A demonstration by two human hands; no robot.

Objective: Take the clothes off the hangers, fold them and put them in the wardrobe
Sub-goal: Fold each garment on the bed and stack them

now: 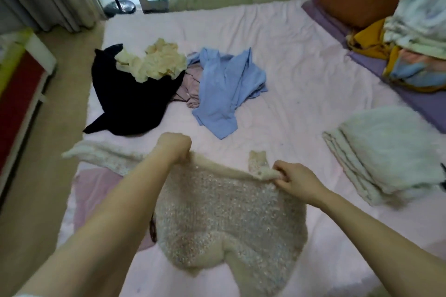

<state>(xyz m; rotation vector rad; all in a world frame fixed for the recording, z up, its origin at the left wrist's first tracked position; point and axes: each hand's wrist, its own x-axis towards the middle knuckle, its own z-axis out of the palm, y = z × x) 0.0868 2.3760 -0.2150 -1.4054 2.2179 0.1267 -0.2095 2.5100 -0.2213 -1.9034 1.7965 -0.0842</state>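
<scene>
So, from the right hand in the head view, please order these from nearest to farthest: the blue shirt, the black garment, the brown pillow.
From the right hand:
1. Blue shirt, ahead, mid-bed.
2. Black garment, far left edge.
3. Brown pillow, far right corner.

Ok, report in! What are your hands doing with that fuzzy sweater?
Left hand and right hand both grip the fuzzy sweater by its far edge. Sweater lies on the bed. Nothing in the way.

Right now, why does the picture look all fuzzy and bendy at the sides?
Head view: the wide lens curves the bed edges; the hands, left and right, gripping the sweater, look soft, and the pile of bedding is smeared; the light is even.
</scene>
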